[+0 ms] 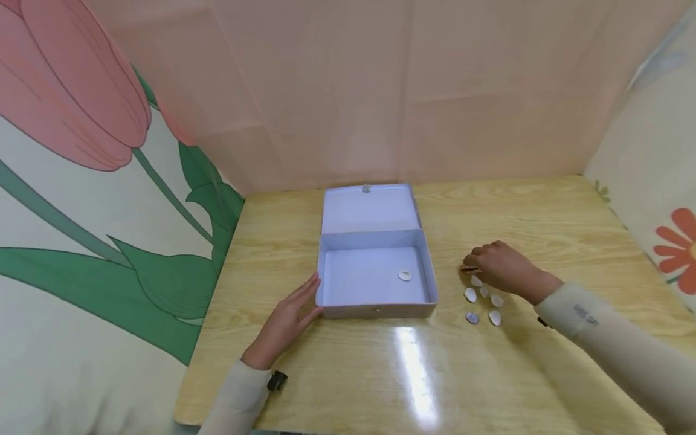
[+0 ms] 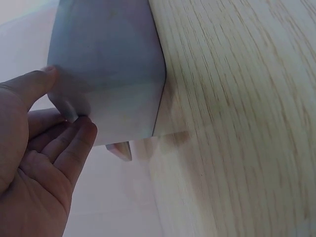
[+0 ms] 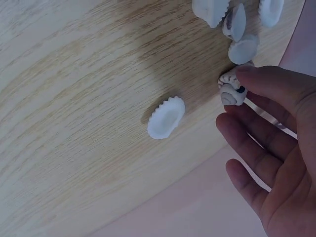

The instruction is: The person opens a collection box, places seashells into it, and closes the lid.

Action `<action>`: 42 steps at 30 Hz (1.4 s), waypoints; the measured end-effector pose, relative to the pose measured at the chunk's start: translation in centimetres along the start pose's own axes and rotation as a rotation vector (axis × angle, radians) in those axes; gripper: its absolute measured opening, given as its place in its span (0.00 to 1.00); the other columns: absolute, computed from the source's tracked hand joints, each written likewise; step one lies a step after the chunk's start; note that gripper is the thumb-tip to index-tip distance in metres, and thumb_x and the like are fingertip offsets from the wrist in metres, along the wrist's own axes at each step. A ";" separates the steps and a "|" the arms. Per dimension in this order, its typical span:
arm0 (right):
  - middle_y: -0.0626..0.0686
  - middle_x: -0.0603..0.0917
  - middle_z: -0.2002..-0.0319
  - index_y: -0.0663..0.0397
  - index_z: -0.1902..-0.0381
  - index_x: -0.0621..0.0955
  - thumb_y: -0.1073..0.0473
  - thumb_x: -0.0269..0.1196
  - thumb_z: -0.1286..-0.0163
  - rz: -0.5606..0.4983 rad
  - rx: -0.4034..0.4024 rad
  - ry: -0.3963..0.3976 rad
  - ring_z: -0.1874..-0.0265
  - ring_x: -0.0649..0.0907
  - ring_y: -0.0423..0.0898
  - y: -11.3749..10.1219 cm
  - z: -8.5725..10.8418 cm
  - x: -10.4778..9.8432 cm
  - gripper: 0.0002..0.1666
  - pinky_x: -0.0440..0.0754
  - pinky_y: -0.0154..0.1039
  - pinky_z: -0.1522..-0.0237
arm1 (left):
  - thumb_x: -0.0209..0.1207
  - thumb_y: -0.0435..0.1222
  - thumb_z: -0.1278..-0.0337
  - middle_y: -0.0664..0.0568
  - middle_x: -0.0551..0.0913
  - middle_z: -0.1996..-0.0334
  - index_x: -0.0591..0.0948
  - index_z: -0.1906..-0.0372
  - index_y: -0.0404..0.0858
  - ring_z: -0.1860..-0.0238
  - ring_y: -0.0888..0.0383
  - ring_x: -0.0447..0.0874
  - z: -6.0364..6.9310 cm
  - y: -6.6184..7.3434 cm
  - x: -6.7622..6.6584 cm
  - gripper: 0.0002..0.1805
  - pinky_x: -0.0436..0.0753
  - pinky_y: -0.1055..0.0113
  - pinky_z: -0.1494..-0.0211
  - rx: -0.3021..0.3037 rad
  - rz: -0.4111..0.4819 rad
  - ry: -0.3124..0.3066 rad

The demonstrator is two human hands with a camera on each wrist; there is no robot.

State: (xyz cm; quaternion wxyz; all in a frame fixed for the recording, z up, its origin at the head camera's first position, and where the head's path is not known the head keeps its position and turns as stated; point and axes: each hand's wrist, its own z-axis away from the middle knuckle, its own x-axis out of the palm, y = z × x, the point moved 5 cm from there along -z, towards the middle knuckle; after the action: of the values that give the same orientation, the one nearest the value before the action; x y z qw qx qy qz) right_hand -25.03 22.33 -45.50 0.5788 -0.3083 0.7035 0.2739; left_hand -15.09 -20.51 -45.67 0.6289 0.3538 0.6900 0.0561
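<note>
The left hand (image 1: 285, 323) rests against the left side and front corner of a box (image 1: 353, 310) with its lid raised. From the left wrist view, the thumb and fingertips of this hand (image 2: 47, 153) touch the box (image 2: 108, 54) around its corner. One white shell (image 1: 405, 275) lies inside the box on the right. To the right of the box, the right hand (image 1: 502, 269) is low over the table; in the right wrist view that hand (image 3: 286, 173) pinches a small spiral shell (image 3: 232, 94), partly hidden by the thumb.
Several loose shells lie on the wooden table (image 1: 467, 386) below the right hand, among them a white one (image 1: 470, 295) and a bluish one (image 1: 472, 318). A ridged white shell (image 3: 166, 117) lies apart in the right wrist view. A pink cloth (image 1: 337, 90) hangs behind the table.
</note>
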 end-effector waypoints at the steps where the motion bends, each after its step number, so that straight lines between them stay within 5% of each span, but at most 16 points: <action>1: 0.48 0.83 0.71 0.49 0.69 0.83 0.65 0.78 0.54 0.003 0.000 0.009 0.72 0.83 0.49 0.0 0.0 0.1 0.15 0.81 0.52 0.65 | 0.63 0.41 0.37 0.51 0.60 0.26 0.65 0.28 0.38 0.30 0.56 0.62 0.0 0.0 0.0 0.35 0.70 0.60 0.33 0.002 -0.001 0.002; 6: 0.48 0.83 0.71 0.49 0.68 0.84 0.64 0.78 0.54 0.033 0.000 0.026 0.73 0.82 0.49 0.1 -0.1 0.2 0.15 0.80 0.52 0.67 | 0.63 0.41 0.37 0.49 0.61 0.27 0.65 0.28 0.39 0.30 0.56 0.62 -0.1 0.0 0.0 0.35 0.70 0.60 0.33 0.008 -0.004 0.008; 16: 0.50 0.85 0.66 0.48 0.61 0.85 0.64 0.74 0.51 0.087 0.028 -0.065 0.70 0.84 0.51 0.3 0.1 0.7 0.17 0.79 0.54 0.64 | 0.63 0.42 0.37 0.53 0.60 0.26 0.64 0.27 0.42 0.30 0.56 0.63 0.0 -0.2 0.1 0.35 0.70 0.60 0.33 0.011 -0.014 0.007; 25: 0.51 0.87 0.64 0.50 0.61 0.87 0.62 0.75 0.50 0.118 -0.017 -0.014 0.69 0.85 0.51 0.1 -0.6 -0.2 0.16 0.79 0.56 0.60 | 0.61 0.44 0.35 0.53 0.59 0.26 0.65 0.27 0.39 0.30 0.56 0.62 -0.2 -0.3 0.1 0.35 0.70 0.60 0.32 0.001 -0.010 -0.010; 35: 0.56 0.86 0.57 0.59 0.53 0.85 0.64 0.71 0.41 -0.032 -0.055 0.097 0.59 0.85 0.54 -2.8 -5.5 -6.7 0.17 0.85 0.51 0.59 | 0.61 0.44 0.35 0.54 0.59 0.26 0.65 0.27 0.39 0.30 0.57 0.62 0.0 -0.6 0.1 0.35 0.69 0.61 0.32 0.013 -0.014 0.010; 42: 0.55 0.86 0.57 0.57 0.51 0.85 0.65 0.71 0.41 -0.046 -0.180 0.133 0.58 0.85 0.52 -6.4 -9.8 -8.3 0.18 0.86 0.47 0.61 | 0.61 0.43 0.35 0.56 0.58 0.26 0.65 0.27 0.38 0.30 0.58 0.61 -0.2 -0.6 0.3 0.35 0.69 0.62 0.32 0.011 -0.015 0.008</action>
State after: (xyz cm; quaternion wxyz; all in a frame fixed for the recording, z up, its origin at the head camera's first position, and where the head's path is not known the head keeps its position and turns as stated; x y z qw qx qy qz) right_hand -25.40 11.87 -35.74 0.5071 -0.3924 0.7057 0.3015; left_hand -15.53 -20.72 -46.20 0.6247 0.3519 0.6954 0.0489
